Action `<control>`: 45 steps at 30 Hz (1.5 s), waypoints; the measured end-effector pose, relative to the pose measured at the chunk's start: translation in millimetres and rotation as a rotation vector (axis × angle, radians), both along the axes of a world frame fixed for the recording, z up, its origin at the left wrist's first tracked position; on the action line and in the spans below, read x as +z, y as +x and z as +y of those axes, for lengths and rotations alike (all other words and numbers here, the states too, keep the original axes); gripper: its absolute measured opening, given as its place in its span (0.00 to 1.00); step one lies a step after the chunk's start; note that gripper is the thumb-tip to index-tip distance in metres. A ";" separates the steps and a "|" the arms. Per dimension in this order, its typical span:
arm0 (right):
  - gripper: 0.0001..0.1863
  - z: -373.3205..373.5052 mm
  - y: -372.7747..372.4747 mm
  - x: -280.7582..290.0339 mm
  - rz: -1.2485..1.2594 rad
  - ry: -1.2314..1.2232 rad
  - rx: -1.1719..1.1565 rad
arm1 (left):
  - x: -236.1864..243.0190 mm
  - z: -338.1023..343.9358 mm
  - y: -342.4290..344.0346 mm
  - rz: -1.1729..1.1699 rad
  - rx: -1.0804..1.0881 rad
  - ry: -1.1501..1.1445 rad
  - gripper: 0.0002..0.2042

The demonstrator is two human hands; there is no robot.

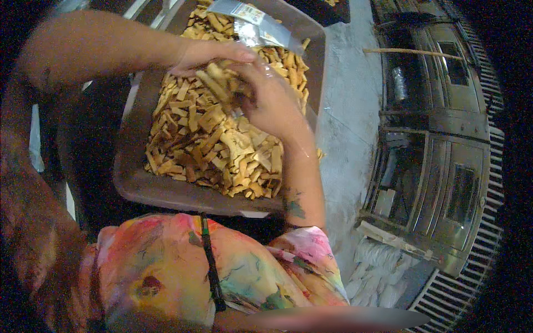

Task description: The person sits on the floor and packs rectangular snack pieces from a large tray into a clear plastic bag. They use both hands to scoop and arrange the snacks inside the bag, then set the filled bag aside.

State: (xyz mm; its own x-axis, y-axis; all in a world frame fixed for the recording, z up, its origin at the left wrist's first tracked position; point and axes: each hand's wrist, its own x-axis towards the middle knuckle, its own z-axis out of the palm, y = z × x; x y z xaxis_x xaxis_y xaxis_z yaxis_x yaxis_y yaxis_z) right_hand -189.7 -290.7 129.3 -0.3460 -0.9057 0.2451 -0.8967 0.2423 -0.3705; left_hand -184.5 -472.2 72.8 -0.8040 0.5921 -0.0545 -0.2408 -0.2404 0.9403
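Observation:
A brown plastic tub (130, 172) holds a broad heap of golden, strip-shaped dried pieces (191, 139). Over its upper middle, my left hand (216, 55) curls with the thumb along the top; what its fingers grip is hidden. My right hand (266, 100) is closed round a bunch of the pieces (219, 83) just below it, and some clear plastic shows by its knuckles. Silvery packets with printed labels (261, 33) lie on the heap at the tub's far end.
To the right are a pale worn floor (347, 139), steel cabinets with glass doors (400, 177), a wooden stick (413, 53) across the upper one, and a slatted grate (444, 294). White sacks (377, 277) lie at lower right. A dark tray (333, 14) stands beyond the tub.

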 end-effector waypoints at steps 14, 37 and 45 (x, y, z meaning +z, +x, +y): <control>0.33 -2.8 -0.8 4.6 -0.318 0.008 -0.200 | -12.9 8.8 -22.3 -0.024 0.003 -0.031 0.24; 0.30 33.3 3.1 0.0 -0.327 -0.023 -0.059 | -14.9 15.4 41.2 -0.103 0.417 0.276 0.37; 0.16 46.9 11.4 10.5 -0.469 0.027 -0.359 | 2.8 -3.7 57.6 0.035 0.562 0.161 0.48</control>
State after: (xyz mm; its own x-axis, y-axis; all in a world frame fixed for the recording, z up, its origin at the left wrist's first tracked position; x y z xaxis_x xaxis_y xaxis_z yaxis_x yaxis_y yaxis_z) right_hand -178.3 -243.8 139.8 -0.6976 -0.7159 -0.0298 -0.4987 0.5150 -0.6972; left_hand -126.9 -475.9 75.6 -0.9968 0.0726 0.0333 -0.0040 -0.4624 0.8867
